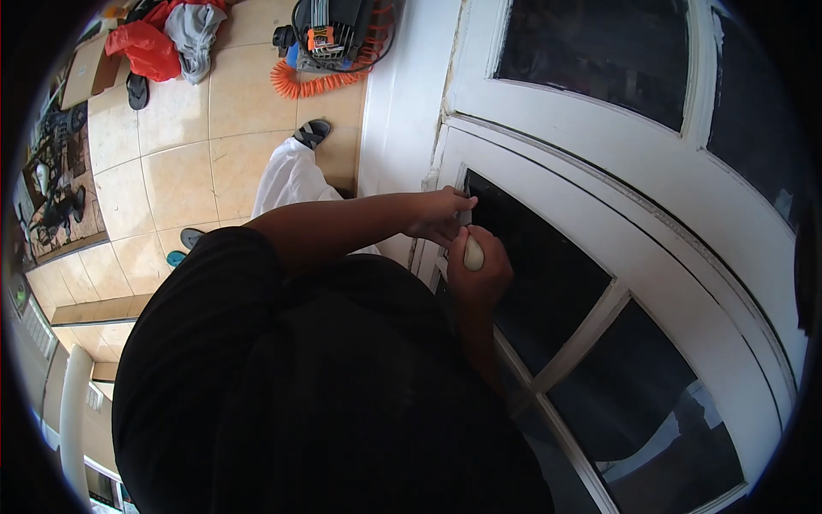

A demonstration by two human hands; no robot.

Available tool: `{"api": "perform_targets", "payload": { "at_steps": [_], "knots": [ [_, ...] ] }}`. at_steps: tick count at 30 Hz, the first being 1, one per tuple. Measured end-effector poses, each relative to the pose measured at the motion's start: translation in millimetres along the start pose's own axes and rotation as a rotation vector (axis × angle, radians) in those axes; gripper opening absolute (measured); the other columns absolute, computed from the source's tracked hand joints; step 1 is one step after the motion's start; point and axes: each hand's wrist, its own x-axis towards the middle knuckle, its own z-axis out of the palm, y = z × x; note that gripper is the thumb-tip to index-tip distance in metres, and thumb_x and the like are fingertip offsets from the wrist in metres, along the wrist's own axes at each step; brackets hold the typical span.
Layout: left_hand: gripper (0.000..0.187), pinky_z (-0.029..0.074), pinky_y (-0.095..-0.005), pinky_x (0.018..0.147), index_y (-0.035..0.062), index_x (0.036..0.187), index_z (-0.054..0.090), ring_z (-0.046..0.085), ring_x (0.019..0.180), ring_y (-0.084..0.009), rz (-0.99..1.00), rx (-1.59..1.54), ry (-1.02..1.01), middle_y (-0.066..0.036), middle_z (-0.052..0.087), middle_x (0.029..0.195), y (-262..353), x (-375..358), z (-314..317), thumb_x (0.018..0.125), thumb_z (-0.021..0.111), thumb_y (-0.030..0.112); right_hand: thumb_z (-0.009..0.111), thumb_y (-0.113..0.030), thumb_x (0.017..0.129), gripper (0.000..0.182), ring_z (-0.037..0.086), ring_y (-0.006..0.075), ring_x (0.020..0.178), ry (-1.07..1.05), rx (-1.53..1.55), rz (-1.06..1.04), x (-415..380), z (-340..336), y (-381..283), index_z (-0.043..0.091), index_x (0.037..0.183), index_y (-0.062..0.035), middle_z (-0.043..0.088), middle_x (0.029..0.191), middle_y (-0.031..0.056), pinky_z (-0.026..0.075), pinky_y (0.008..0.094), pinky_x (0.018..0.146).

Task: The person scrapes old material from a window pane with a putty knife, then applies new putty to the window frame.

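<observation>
My right hand [481, 267] is closed around a tool with a pale, rounded handle [473, 254]; only the butt of the handle shows, and its working end is hidden. Just beside it, my left hand [441, 214] has its fingers curled at the near corner of a dark glass pane [548, 274], close to the front of the tool. What those fingers grip, if anything, I cannot tell. Both hands are at the edge of a white door [582, 330] with several glazed panes.
An air compressor [338, 38] with an orange coiled hose [295, 86] stands on the tiled floor [175, 180] by the wall. Farther off lie a red plastic bag [147, 50], a grey cloth [193, 38] and a dark flip-flop [137, 90]. A second white glazed panel [591, 111] adjoins the door.
</observation>
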Motion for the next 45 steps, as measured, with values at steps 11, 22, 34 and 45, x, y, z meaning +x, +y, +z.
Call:
{"api": "perform_targets", "payload": {
  "at_steps": [11,22,34,45],
  "knots": [
    [0.08,0.047,-0.0477,0.101,0.0122,0.153,0.012,0.046,0.13,-0.0391,0.019,-0.008,0.082,-0.032,0.032,0.146,-13,12,-2,0.097,0.052,0.053,0.072,-0.011,0.084,0.013,0.07,0.0299,0.078,-0.007,0.012,0.085,-11,0,2,0.069,0.094,-0.0044,0.069,0.086,0.0134,0.055,0.0382,0.07],
    [0.08,0.048,-0.0465,0.1,0.012,0.153,0.012,0.051,0.124,-0.0393,0.029,0.012,0.108,-0.032,0.032,0.145,-10,8,4,0.097,0.051,0.053,0.071,-0.016,0.085,0.012,0.066,0.0318,0.07,0.036,0.009,0.004,-3,1,5,0.068,0.094,-0.0091,0.064,0.079,0.0122,0.052,0.041,0.061],
    [0.068,0.055,-0.0474,0.093,0.0068,0.149,0.013,0.061,0.114,-0.0395,0.04,0.038,0.134,-0.034,0.045,0.135,-10,10,7,0.102,0.045,0.045,0.072,-0.011,0.083,0.013,0.071,0.0293,0.08,-0.022,0.038,0.094,-1,-3,1,0.069,0.093,-0.0032,0.071,0.088,0.0133,0.055,0.0366,0.073],
    [0.079,0.051,-0.046,0.097,0.0084,0.15,0.015,0.056,0.118,-0.0388,0.088,0.019,0.11,-0.028,0.042,0.137,-15,11,5,0.097,0.048,0.056,0.073,-0.012,0.082,0.013,0.071,0.0283,0.08,0.008,0.027,0.083,-3,-2,5,0.069,0.092,-0.0042,0.071,0.088,0.0126,0.055,0.0357,0.072]
  ]
}}
